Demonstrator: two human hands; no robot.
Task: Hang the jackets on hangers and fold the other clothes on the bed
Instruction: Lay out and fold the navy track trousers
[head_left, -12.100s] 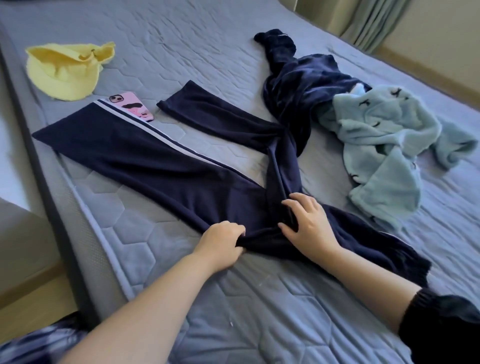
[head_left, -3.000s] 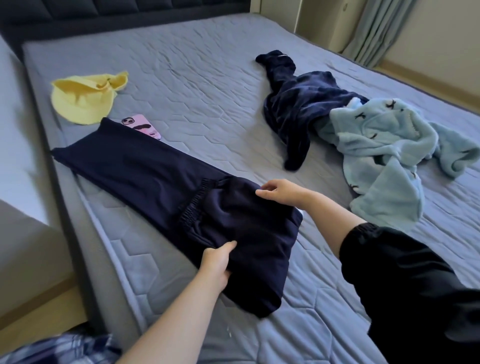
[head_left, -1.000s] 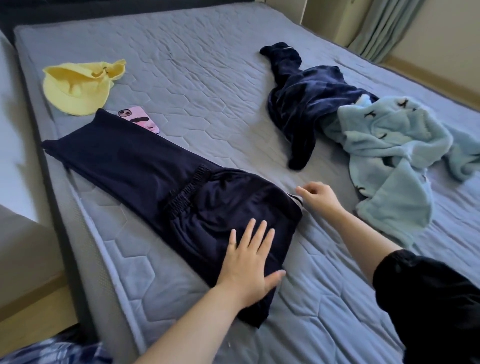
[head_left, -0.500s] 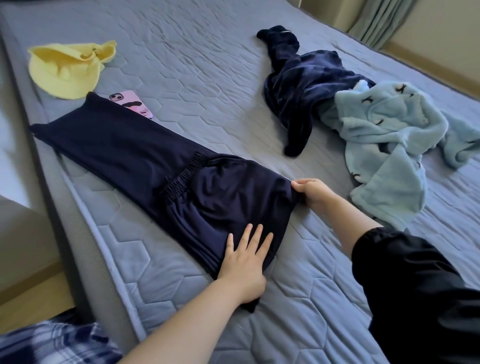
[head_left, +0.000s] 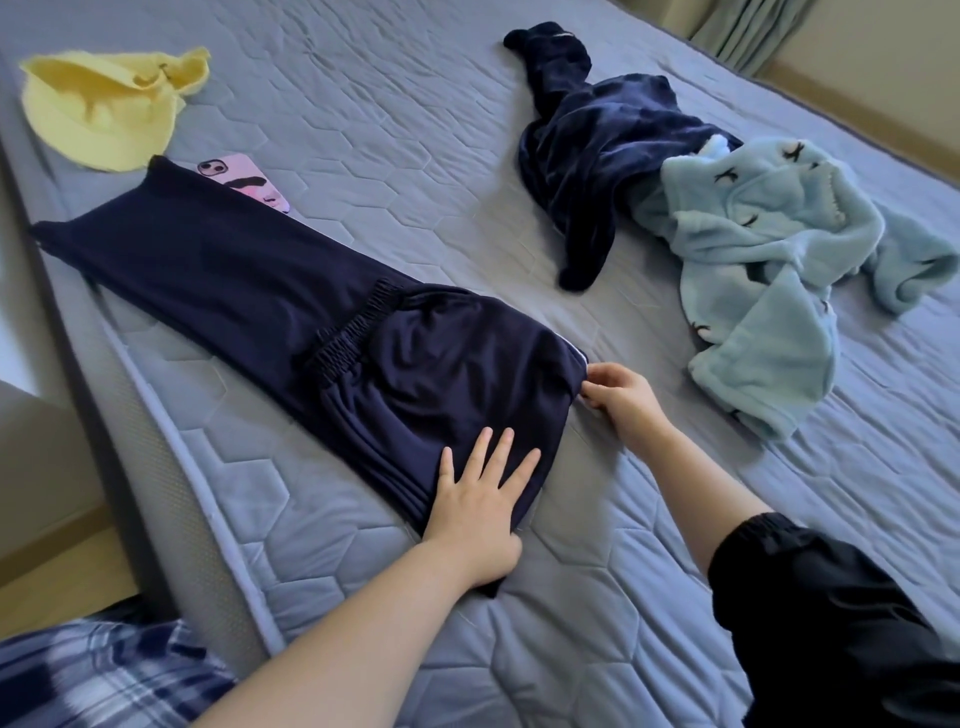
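folding is under way on the grey quilted bed (head_left: 415, 130). the long navy track trousers (head_left: 260, 291) lie along its left edge, waistband doubled back over the legs. towards the right edge a pale blue fleece garment (head_left: 769, 249) and a dark blue plush garment (head_left: 597, 156) lie crumpled, touching. a soft yellow hat (head_left: 98, 119) sits farther up the left edge, and a pink phone (head_left: 244, 187) peeks from under the trousers.

the left hand (head_left: 478, 514) lies flat with fingers spread, pressing the near corner of the fold. the right hand (head_left: 618, 395) pinches the other corner, where a white stripe shows. best to anchor with the flat palm, draw the pinched corner taut and square the edges before the next fold.
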